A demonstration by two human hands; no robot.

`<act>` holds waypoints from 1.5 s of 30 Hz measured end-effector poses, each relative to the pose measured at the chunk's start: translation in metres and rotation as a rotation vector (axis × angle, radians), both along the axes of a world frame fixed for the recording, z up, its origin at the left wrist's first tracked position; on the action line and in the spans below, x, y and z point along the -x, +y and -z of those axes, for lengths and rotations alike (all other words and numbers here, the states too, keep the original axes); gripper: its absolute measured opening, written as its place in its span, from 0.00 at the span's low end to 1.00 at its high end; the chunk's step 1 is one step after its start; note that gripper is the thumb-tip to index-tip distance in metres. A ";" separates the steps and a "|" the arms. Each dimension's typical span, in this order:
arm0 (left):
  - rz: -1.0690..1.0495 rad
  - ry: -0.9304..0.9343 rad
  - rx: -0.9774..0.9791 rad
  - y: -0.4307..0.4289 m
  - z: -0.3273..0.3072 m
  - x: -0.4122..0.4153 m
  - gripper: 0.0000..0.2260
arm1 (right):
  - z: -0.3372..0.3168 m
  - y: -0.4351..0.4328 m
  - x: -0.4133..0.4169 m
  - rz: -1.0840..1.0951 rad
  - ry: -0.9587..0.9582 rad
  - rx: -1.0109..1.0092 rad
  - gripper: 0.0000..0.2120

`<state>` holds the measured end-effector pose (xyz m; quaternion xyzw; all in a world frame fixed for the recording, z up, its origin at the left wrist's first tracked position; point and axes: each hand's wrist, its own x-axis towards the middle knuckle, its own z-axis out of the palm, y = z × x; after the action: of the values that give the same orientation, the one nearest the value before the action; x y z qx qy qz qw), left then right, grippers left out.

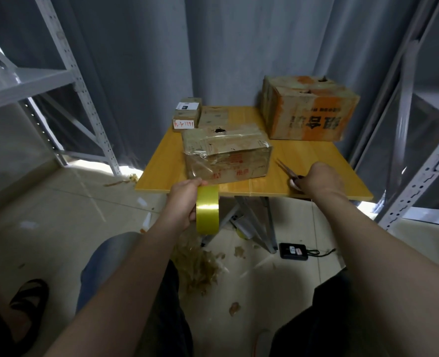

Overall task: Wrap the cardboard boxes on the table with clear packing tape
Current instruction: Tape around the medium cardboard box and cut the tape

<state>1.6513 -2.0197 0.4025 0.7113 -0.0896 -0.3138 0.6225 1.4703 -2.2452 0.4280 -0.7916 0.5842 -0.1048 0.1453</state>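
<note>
While my left grip curls round the light, slick tape roll and my right grip clasps the scissors, the soft, worn box sits on the counter; I'd brace its stiffer corners.

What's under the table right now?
Grey metal legs, with a black device and its cable beside them, and tape scraps on the floor. The tabletop hides anything farther back.

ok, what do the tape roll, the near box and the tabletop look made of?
The tape roll looks like glossy plastic film, yellowish when wound: bright highlight band. The near box is worn brown cardboard, partly under shiny, wrinkled clear tape. The tabletop seems smooth wood-look laminate: even yellow, faint sheen, one seam.
</note>
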 end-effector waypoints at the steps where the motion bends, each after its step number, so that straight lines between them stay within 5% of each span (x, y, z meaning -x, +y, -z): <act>1: -0.004 -0.004 -0.001 0.001 0.000 0.001 0.10 | -0.002 0.002 -0.004 -0.025 -0.124 -0.042 0.20; 4: -0.018 -0.017 -0.011 0.003 -0.002 0.003 0.07 | -0.012 0.020 -0.015 -0.177 -0.733 -0.414 0.12; 7: -0.028 -0.019 0.001 0.004 -0.004 0.003 0.04 | -0.029 0.037 -0.020 -0.477 -0.890 -0.662 0.06; 11: -0.053 0.000 0.040 0.007 -0.003 0.002 0.05 | -0.045 0.043 -0.023 -0.635 -0.645 -0.835 0.17; 14: -0.051 0.016 0.069 0.011 -0.002 0.001 0.08 | -0.054 0.044 -0.027 -0.717 -0.239 -0.806 0.25; 17: -0.039 0.027 0.090 0.014 -0.005 0.002 0.06 | -0.063 0.044 -0.036 -0.700 -0.074 -0.733 0.30; 25: -0.019 0.027 0.086 0.017 -0.007 0.002 0.05 | -0.067 0.050 -0.068 -0.719 -0.006 -0.721 0.35; 40: 0.003 0.052 0.064 0.015 -0.006 -0.002 0.06 | -0.059 0.052 -0.090 -0.721 -0.019 -0.644 0.14; 45: 0.006 0.051 0.049 0.015 -0.007 0.001 0.07 | -0.056 0.053 -0.089 -0.715 -0.010 -0.654 0.14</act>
<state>1.6507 -2.0042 0.4096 0.6872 -0.0836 -0.3316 0.6409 1.5594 -2.1923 0.4838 -0.8551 0.2774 0.1368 0.4161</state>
